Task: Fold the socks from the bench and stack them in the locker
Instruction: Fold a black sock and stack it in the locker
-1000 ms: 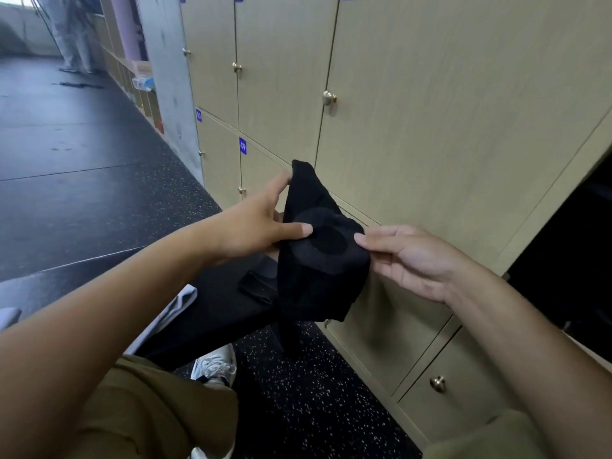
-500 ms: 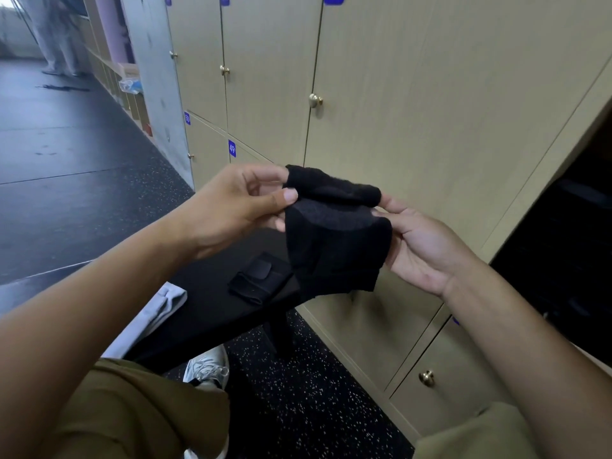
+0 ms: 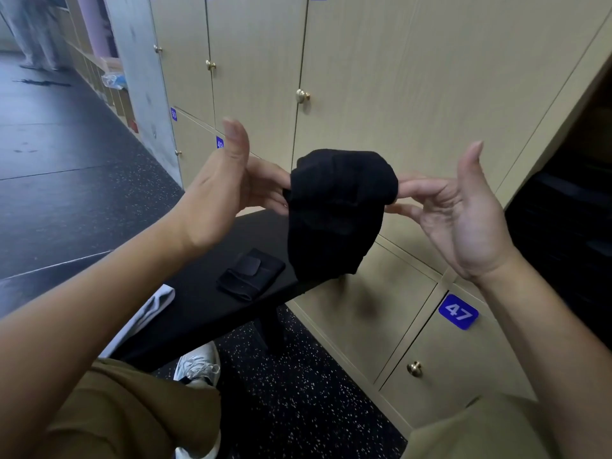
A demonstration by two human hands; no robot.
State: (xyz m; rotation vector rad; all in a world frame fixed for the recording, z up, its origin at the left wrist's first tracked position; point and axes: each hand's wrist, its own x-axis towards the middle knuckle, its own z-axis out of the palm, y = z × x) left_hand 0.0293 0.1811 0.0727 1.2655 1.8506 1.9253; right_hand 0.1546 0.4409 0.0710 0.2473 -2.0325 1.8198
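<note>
A black sock bundle (image 3: pixel 334 213) hangs in the air in front of the locker wall, held between both hands. My left hand (image 3: pixel 225 190) has its fingers tucked into the bundle's left side, thumb raised. My right hand (image 3: pixel 463 220) has its fingertips at the bundle's right side, palm toward me and thumb up. Below it, a folded black sock (image 3: pixel 250 274) lies on the black bench (image 3: pixel 205 313). The open locker (image 3: pixel 569 233) shows as a dark opening at the right edge.
Wooden locker doors (image 3: pixel 381 77) with brass knobs fill the wall ahead; door 47 (image 3: pixel 458 312) is low on the right. A white cloth (image 3: pixel 145 316) lies on the bench by my knee. Dark speckled floor and my shoe (image 3: pixel 198 362) are below.
The sock went from hanging long to doubled over into a compact bundle. Both hands rose and turned, thumbs lifting off the fabric while the fingers stayed at its sides.
</note>
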